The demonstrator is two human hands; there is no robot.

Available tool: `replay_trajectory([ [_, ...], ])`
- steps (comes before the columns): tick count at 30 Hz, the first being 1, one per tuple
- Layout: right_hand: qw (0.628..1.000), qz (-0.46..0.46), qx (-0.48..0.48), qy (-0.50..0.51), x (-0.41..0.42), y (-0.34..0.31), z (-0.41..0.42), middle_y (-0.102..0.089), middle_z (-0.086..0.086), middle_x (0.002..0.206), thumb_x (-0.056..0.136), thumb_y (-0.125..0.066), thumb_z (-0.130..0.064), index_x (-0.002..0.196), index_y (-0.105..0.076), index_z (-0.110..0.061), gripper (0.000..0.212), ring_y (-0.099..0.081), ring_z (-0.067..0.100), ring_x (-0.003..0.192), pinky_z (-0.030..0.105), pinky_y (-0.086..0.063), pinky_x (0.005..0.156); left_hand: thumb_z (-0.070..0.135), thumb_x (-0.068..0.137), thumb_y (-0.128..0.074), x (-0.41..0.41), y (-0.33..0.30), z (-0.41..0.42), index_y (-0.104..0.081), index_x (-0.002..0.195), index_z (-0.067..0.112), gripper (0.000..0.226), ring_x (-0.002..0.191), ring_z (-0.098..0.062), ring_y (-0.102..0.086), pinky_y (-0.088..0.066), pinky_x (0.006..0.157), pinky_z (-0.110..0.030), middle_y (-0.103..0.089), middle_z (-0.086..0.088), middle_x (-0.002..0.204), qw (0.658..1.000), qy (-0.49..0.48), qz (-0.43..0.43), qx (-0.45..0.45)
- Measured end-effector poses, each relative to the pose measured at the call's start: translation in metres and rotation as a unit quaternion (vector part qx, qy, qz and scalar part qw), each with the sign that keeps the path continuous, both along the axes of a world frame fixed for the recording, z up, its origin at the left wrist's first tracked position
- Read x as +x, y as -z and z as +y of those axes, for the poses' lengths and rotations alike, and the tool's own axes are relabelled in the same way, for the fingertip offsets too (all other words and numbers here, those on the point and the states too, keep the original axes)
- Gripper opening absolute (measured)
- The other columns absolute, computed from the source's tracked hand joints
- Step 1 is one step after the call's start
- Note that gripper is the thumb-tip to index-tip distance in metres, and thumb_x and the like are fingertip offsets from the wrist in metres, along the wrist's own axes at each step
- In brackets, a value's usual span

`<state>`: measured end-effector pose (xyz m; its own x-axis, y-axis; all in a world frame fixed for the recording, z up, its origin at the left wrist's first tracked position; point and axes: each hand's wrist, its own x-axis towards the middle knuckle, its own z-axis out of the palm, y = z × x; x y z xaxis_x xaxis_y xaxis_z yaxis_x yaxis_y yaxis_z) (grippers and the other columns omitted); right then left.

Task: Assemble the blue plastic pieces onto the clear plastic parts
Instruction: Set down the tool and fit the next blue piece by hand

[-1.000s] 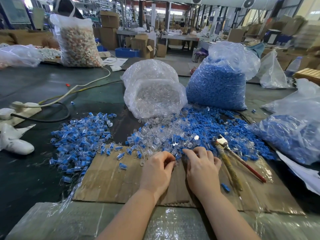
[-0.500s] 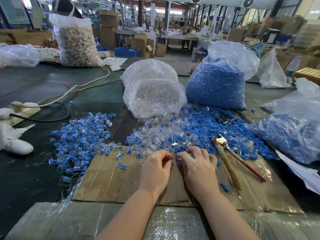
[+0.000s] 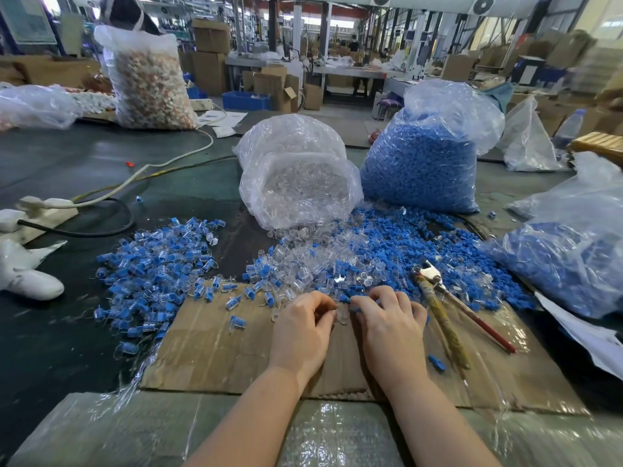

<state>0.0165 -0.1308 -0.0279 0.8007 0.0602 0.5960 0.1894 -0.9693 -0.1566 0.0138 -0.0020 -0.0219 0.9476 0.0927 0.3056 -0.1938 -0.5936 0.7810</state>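
Both hands meet over a cardboard sheet [image 3: 209,358] at the near edge of the loose parts. My left hand [image 3: 303,332] pinches a clear plastic part [image 3: 341,315] between thumb and fingers. My right hand [image 3: 387,325] pinches a small blue piece [image 3: 344,298] at its fingertips, right beside the clear part. Loose clear parts [image 3: 303,261] and loose blue pieces [image 3: 397,244] lie heaped just beyond the hands. A pile of joined blue-and-clear parts [image 3: 155,271] spreads to the left.
A bag of clear parts [image 3: 296,176] and a bag of blue pieces [image 3: 421,156] stand behind the heaps. Another blue-filled bag [image 3: 566,257] lies right. Pliers [image 3: 451,305] rest beside my right hand. Cables [image 3: 111,193] and a white object [image 3: 23,274] lie left.
My hands have drawn together: the right hand left the heap with a blue piece and now meets the clear part that the left hand holds.
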Motion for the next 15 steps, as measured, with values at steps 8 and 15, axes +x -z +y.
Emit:
replay_trajectory([
  [8, 0.999, 0.031, 0.012, 0.033, -0.0002, -0.0011, 0.0013, -0.062, 0.008, 0.094, 0.065, -0.076, 0.0, 0.089, -0.07, -0.018, 0.03, -0.059, 0.03, 0.082, 0.044, -0.043, 0.075, 0.015, 0.086, -0.063, -0.0005, -0.0001, 0.0, -0.066, 0.088, 0.022, 0.009, 0.075, 0.005, -0.053, -0.036, 0.069, 0.002, -0.058, 0.016, 0.079, 1.0, 0.003, 0.008, -0.001],
  [15, 0.999, 0.047, 0.01, 0.024, -0.0003, -0.0006, 0.0014, -0.061, 0.003, 0.09, 0.076, -0.071, -0.006, 0.083, -0.068, -0.021, 0.017, -0.055, 0.027, 0.085, 0.039, -0.031, 0.08, 0.015, 0.086, -0.063, -0.0006, -0.0003, 0.0004, -0.066, 0.088, 0.023, 0.009, 0.075, 0.006, -0.053, -0.037, 0.069, 0.002, -0.058, 0.017, 0.079, 1.0, 0.004, 0.009, 0.0],
])
